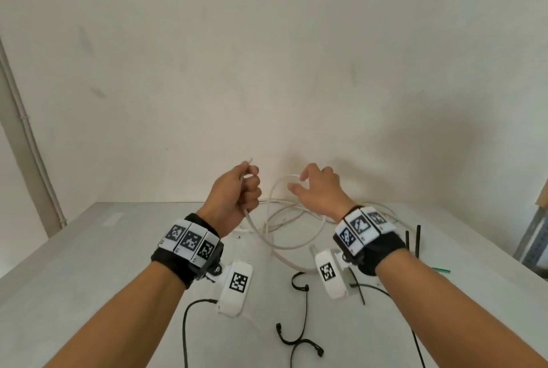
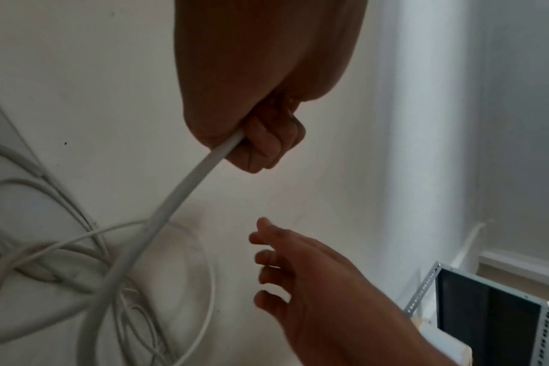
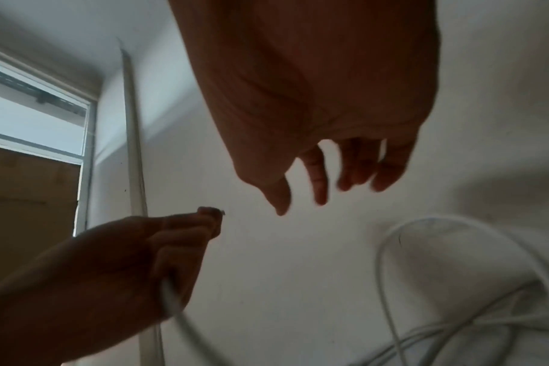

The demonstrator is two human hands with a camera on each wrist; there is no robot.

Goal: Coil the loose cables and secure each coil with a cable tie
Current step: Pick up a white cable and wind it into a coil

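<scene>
- My left hand (image 1: pixel 237 195) is fisted round the white cable (image 1: pixel 284 219) near its end; the tip pokes out above my knuckles, the rest drops from the bottom of the fist to the table (image 1: pixel 89 264).
- Reason for that grip, as I judge it: the fist is the anchor, so each new loop can be laid into it while the end stays put.
- I hold it raised off the table so the slack hangs free and I can see which strand leads out of the tangle.
- My right hand (image 1: pixel 318 189) is empty, fingers spread and relaxed, palm towards the left hand.
- One loop of the cable arcs up just beside my right fingertips (image 1: pixel 302 176), on their left; I can't tell from the head view whether they touch it. In the right wrist view the loop sits lower right of the fingers, apart from them.
- The bulk of the cable is an uncoiled tangle on the table at the far edge by the wall, below and between both hands.
- Black cable ties (image 1: pixel 412 240) lie on the table to the right, past my right wrist; more thin black pieces lie nearer me, and I can't tell if those are ties or leads.
- Coiling has barely started by my read: no finished coil, no tie on anything.
- Next move likely needs the right hand to catch that raised loop and feed it to the left.
</scene>
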